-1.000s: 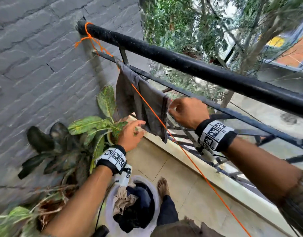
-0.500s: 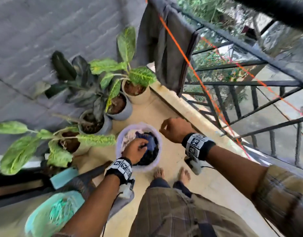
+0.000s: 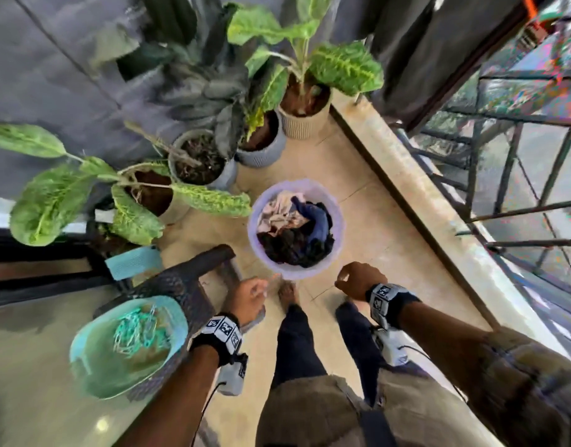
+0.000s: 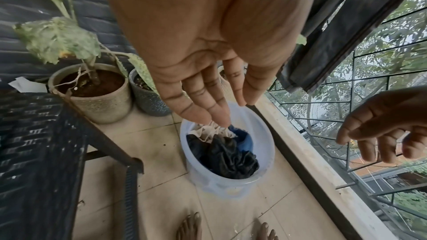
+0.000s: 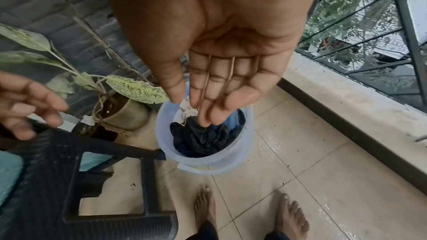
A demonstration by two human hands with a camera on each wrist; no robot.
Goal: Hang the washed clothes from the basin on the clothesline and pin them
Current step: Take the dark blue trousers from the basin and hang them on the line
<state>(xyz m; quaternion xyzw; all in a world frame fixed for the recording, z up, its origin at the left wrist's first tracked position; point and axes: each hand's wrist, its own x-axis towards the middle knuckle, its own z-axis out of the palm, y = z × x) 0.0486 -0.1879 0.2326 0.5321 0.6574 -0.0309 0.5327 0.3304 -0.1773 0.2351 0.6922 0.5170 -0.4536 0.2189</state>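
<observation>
1. Balcony floor seen from above: pale basin (image 3: 296, 271) standing on tiles just ahead of bare feet, handy for bending and reaching.
2. Washed clothes (image 3: 294, 233) bunched in basin – cream piece at back, blue & black heaped in front. None lifted out yet.
3. Left hand (image 3: 249, 296) hovering at basin's near rim, above and apart from cloth; fingers (image 4: 203, 103) straight, loosely together, pointing down, holding nothing.
4. Right hand (image 3: 356, 280) on other side of basin, also empty; fingers (image 5: 221, 101) relaxed, slightly bent, close together, thumb apart.
5. Prob. both poised to dip in for next garment.
6. Dark cloth (image 3: 416, 50) already draped up by railing (image 3: 503, 150), near orange clothesline (image 3: 529, 8); pins on it can't be made out.
7. Teal bowl (image 3: 94, 366) w/ what look like pegs on dark woven stool (image 3: 194, 279) at left, within arm's reach for pinning.
8. Potted plants (image 3: 303, 75) lined along grey wall, clear of standing spot.
</observation>
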